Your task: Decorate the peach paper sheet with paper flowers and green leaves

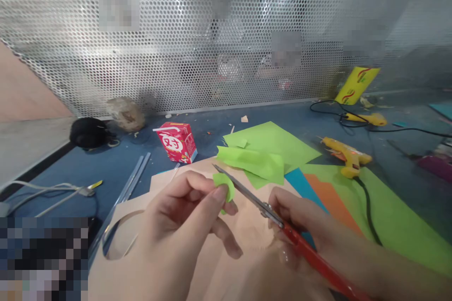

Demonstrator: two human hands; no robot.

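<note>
My left hand (183, 225) pinches a small piece of green paper (226, 187) between thumb and fingers, held above a peach paper sheet (226, 263). My right hand (300, 225) grips red-handled scissors (282, 223). Their metal blades point up and left and lie against the green piece; the blades look nearly shut. Behind the hands lie folded green paper sheets (268, 150).
A red drink carton (177, 142) stands at the back left. Two yellow glue guns (344, 153) with black cords lie at the right on green, orange and blue sheets (388, 207). Metal rulers (130, 183) lie left; a perforated metal screen (226, 33) closes the back.
</note>
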